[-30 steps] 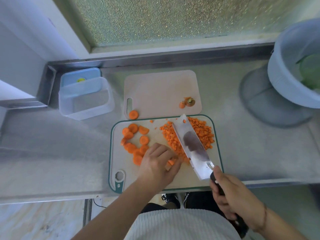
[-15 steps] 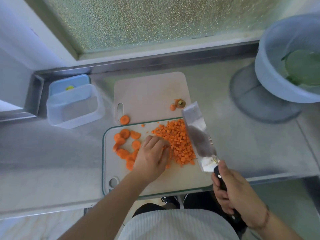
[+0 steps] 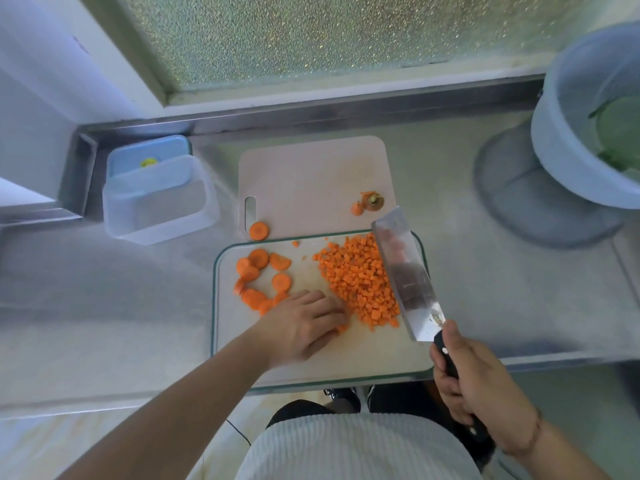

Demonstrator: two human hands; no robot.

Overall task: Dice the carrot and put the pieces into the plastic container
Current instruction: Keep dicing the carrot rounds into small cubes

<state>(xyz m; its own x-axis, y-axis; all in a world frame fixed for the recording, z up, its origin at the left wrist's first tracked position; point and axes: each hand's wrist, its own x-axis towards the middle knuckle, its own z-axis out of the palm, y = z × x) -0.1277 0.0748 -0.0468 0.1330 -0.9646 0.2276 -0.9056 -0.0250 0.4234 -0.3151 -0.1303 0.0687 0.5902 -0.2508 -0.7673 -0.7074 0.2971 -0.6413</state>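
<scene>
While the right hand [image 3: 481, 393] grips the cleaver [image 3: 405, 271] against the diced carrot pile [image 3: 360, 282] at the cutting board's [image 3: 363, 362] right edge, the left hand [image 3: 301, 327], fingers loosely spread, rests flat beside it, apparently holding nothing. Carrot rounds [image 3: 259, 275] remain uncut; the plastic container [image 3: 156, 199] sits empty at the worktop's far left. Judged: gathering dice; next, dice the rounds.

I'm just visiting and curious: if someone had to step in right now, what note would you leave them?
Right hand: gripping the cleaver, blade against the diced carrot pile.
Left hand: flat on the green-rimmed cutting board, fingertips at the pile's edge.
Done: most of the carrot diced.
Left: carrot rounds uncut; the plastic container, far left, is empty.
</scene>
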